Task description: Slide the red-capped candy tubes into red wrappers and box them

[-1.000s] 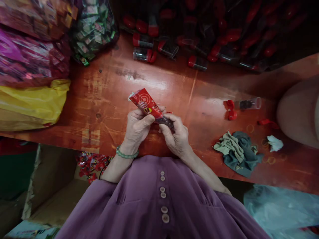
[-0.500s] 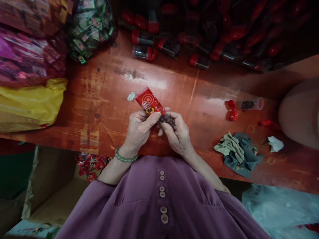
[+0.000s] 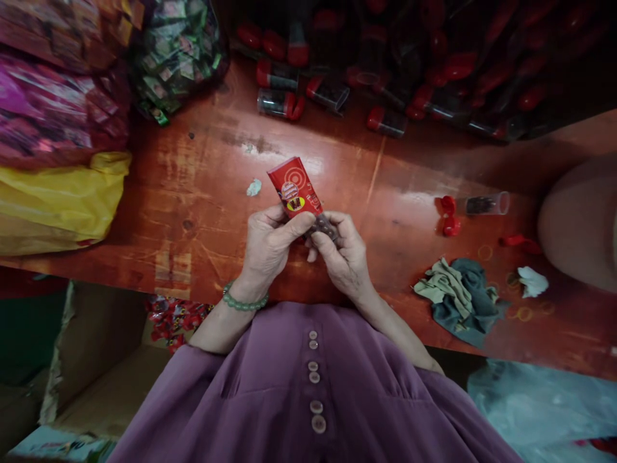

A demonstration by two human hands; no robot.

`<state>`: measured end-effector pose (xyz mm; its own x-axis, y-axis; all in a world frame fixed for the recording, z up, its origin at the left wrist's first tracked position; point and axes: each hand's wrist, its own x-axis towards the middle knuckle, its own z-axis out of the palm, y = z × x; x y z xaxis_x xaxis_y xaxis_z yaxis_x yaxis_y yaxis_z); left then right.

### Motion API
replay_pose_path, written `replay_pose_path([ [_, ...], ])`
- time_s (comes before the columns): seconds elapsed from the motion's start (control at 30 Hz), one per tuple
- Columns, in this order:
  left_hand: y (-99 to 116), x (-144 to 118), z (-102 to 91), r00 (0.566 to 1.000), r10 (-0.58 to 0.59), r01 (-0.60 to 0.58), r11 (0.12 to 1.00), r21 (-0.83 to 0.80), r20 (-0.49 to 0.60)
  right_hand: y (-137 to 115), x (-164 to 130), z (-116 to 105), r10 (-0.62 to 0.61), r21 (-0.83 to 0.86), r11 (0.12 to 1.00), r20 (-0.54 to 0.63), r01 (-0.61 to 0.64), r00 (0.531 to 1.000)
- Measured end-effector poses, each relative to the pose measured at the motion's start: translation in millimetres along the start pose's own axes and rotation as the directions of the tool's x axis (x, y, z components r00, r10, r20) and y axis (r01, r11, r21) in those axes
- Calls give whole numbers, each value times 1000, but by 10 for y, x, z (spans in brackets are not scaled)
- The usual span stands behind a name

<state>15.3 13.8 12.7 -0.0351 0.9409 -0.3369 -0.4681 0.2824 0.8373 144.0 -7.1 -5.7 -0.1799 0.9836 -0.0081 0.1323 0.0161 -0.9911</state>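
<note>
Over the near edge of a red wooden table [image 3: 202, 193], a left hand [image 3: 270, 247] and right hand [image 3: 344, 257] pinch a small clear tube [image 3: 324, 227] of dark beads, half sheathed in a red printed wrapper [image 3: 295, 188]. The wrapping looks partly done: the tube's near end is bare, and more tubes [image 3: 332, 90] wait at the far edge.

A glossy red printed sachet [image 3: 295, 188] sat over a clear plastic tube [image 3: 324, 227]. The tabletop [image 3: 202, 186] was worn, shiny red-brown wood. Crumpled matt cloth [image 3: 457, 296] lay beside a thin yellow plastic bag [image 3: 62, 196]
</note>
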Motion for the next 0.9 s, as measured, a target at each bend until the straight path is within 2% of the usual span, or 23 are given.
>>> replay_pose_path([
  [0.03,13,2,-15,1000,0,0,1000,-11,26,-2,9,-1,19,56,998,19,-20,1000],
  [0.1,39,4,-41,999,5,-2,999,-43,53,-16,24,-4,23,68,997,37,-25,999],
  [0.27,56,-4,-37,999,27,-25,998,-59,38,-77,27,-4,-71,-170,983,20,73,997],
  [0.33,48,-5,-16,999,29,-28,998,-60,24,-93,24,5,-66,-193,979,11,67,998],
  [0.47,56,20,-14,1000,-18,18,1000,-14,7,-82,44,29,96,98,990,77,-103,992],
  [0.53,74,35,-39,999,-26,27,1000,-9,31,-72,60,31,126,188,971,109,-145,986],
  [0.6,88,42,-60,999,-18,19,999,-25,41,-71,68,25,106,130,984,94,-118,990],
  [0.67,90,41,-63,1000,-4,5,999,-41,22,-77,65,16,52,-25,998,54,-50,997],
  [0.77,66,38,-32,1000,28,-29,999,-45,-7,-84,56,9,-61,-235,970,3,60,998],
  [0.83,44,44,-11,998,52,-53,998,-44,-18,-81,55,10,-89,-256,963,0,86,996],
  [0.9,30,53,-8,998,55,-57,998,-38,-32,-76,62,13,-42,-147,988,22,45,999],
])
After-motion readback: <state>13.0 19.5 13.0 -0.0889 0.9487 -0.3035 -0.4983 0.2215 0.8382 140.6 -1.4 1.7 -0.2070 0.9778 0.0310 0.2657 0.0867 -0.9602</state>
